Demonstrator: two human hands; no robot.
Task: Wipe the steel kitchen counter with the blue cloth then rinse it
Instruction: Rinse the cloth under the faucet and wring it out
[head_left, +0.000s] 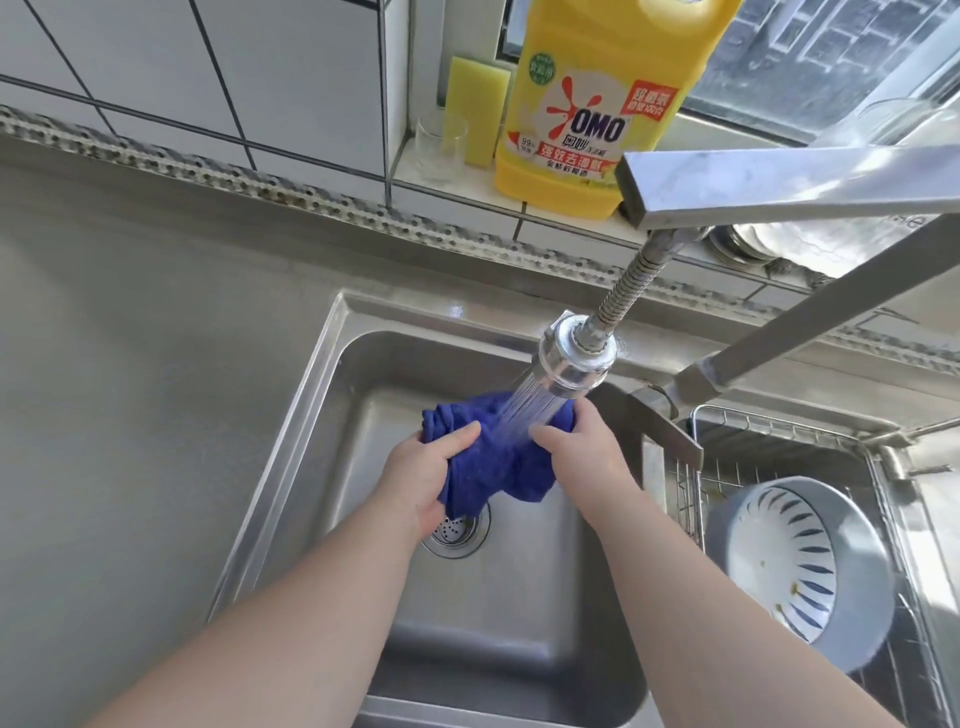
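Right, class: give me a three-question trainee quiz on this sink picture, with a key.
1. True or false: water is running onto the blue cloth.
2. Which hands grip the cloth? A) left hand only B) right hand only C) both
3. Fill in: the yellow detergent bottle stands on the ledge next to a yellow ____.

Key: 1 true, spray falls from the faucet head. 2 C. 3 sponge.

White tiled wall (182, 67) w/ dark grout behind, tiled sill (457, 192) under window (810, 57) at top right, daylight coming in, speckled trim strip (260, 179) along wall base.
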